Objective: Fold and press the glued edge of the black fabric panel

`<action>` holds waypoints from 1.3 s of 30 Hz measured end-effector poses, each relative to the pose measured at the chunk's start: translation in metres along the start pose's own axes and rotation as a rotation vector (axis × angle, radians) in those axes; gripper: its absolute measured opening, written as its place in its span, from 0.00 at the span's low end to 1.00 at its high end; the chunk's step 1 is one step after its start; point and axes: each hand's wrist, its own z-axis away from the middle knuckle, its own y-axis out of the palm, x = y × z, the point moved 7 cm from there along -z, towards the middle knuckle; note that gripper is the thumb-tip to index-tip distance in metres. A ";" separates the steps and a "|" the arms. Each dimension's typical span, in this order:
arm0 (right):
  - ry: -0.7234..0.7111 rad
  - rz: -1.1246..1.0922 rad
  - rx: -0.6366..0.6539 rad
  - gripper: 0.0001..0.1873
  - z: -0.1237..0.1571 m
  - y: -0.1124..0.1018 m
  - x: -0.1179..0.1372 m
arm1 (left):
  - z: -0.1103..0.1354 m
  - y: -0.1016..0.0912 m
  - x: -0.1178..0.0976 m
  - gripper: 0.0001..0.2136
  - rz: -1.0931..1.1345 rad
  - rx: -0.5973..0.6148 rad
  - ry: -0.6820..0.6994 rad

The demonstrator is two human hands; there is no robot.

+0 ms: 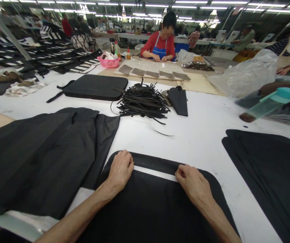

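A black leather-like panel (145, 209) with rounded far corners lies flat on the white table in front of me. Near its far end, a narrow white band (155, 172) shows between the main sheet and a black border strip (157, 162); whether it is tape or a gap, I cannot tell. At the left end of this band my left hand (121, 169) is closed, fingertips pinching the black material. My right hand (193, 180) is closed in a similar pinch at the band's right end. Fingers hide the exact spots they grip.
Loose black sheets (41, 152) lie to the left, and stacked black panels (266, 168) to the right. Beyond are a pile of thin black strips (145, 101), a thick black stack (94, 87) and a teal-lidded bottle (271, 104). A co-worker (160, 45) sits across the table.
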 end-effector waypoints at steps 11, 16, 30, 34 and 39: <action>0.016 -0.017 0.005 0.11 -0.004 -0.001 -0.002 | 0.023 0.017 -0.052 0.06 -0.413 0.057 0.641; 0.031 -0.051 0.045 0.10 -0.007 -0.001 -0.004 | 0.033 0.017 -0.059 0.13 -0.560 0.065 0.655; 0.069 -0.053 0.058 0.12 -0.009 -0.001 -0.006 | 0.055 0.026 -0.080 0.31 -0.579 0.008 0.602; 0.077 -0.057 0.066 0.12 -0.009 -0.002 -0.007 | 0.051 0.022 -0.089 0.33 -0.536 0.039 0.631; 0.073 -0.084 0.079 0.11 -0.007 -0.002 -0.008 | 0.040 0.024 -0.075 0.31 -0.528 0.064 0.590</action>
